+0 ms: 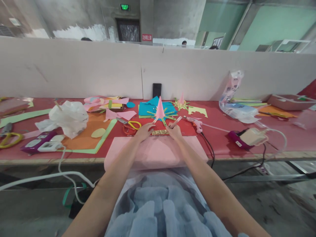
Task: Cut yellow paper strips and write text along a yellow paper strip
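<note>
Pale-blue ruffled cloth garment [153, 207] lies nearest. Light, steady fingertip pressure should best spare the upright pink paper cone [160, 109] and its radiating green patterned paper strips [164, 122], just beyond the left hand [144, 132], half-curled, its hold unclear, and the right hand [174, 131], closed around a slim pinkish pen-like stick [176, 121].

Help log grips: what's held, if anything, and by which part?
The right hand holds a pink stick near its lower end; whether the left hand grips anything is unclear.
</note>
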Tool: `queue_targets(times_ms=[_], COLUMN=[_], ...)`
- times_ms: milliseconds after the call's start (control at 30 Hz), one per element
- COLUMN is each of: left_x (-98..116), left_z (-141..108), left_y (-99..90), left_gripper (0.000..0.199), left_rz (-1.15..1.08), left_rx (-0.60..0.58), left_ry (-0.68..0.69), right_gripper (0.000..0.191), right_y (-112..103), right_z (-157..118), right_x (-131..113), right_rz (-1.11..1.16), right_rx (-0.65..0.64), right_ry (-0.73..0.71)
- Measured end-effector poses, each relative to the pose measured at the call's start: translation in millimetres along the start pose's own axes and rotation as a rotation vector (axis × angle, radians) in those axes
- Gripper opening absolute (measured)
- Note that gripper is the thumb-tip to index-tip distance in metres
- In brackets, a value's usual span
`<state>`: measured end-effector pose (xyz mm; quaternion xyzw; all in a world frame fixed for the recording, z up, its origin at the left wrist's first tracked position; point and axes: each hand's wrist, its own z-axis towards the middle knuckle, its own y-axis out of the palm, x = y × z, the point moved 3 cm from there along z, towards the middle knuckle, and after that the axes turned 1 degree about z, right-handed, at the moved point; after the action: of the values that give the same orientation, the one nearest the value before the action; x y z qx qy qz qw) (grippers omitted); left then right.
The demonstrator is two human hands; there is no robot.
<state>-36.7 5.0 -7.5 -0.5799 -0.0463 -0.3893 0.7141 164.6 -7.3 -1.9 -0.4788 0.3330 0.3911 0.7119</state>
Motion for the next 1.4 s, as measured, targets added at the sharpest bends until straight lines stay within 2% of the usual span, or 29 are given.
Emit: queue_targets(times_ms=[333, 600, 867, 1100, 1400], left_x=[-0.9, -0.7, -0.2, 2.5, 2.0], left_z=[0.4, 0.6, 0.9, -0.1, 0.2], left_y=[0.5, 0.3, 0.1, -1.4, -1.4], left_gripper=[0.035, 0.035, 0.035, 0.035, 0.035], left_rz=[0.004, 0.006, 0.010, 0.006, 0.012], left_rx=[-0.006, -0.008, -0.015, -0.018, -0.019], left_ry=[-0.002, 0.001, -0.002, -0.002, -0.002], right_gripper=[0.027, 0.028, 0.030, 0.029, 0.026], right_y=[0.7, 3.7, -1.8, -0.2, -6.1], right_z=[-1.3, 2.4, 1.1, 0.4, 2.1], right_x=[-1.1, 8.3, 2.7, 1.7, 4.2], right_rz=[0.071, 0.110, 0.085, 0.032, 0.061], right_rx=[-0.015, -0.032, 0.041, 0.030, 0.110], right_ry=[0.034, 0.039, 0.048, -0.001, 0.057])
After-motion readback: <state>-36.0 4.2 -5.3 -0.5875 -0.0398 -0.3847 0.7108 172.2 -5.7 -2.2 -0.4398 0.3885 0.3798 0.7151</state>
